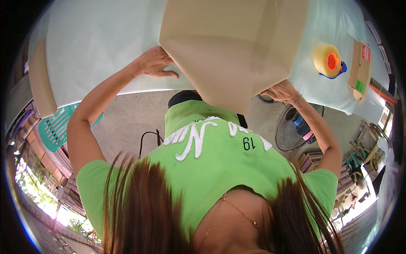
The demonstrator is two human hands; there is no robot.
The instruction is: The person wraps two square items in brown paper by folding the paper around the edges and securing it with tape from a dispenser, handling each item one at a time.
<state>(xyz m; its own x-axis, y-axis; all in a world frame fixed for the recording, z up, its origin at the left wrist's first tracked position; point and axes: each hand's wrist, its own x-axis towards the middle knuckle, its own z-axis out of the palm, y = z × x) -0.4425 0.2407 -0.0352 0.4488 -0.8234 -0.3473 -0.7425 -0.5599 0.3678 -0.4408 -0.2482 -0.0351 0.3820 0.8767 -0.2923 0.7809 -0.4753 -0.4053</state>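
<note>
A large brown cardboard box (228,51) with clear tape down one panel stands before me on the table, its near flap (228,95) sloping down past the table edge toward my body. At its left edge is my left hand (155,63); the fingers go out of sight behind the cardboard, and the thumb sticks out over the tabletop. On the other side, my right hand (282,92) grips the box's lower right edge, with the fingertips by the flap and part of them hidden.
White sheeting covers the table (101,46). On the right lie a tape roll (320,59) on a blue dispenser and a small flattened carton (359,70). A brown cardboard piece (42,80) hangs at the left edge. Below are a green plastic chair (57,129) and a fan (285,129).
</note>
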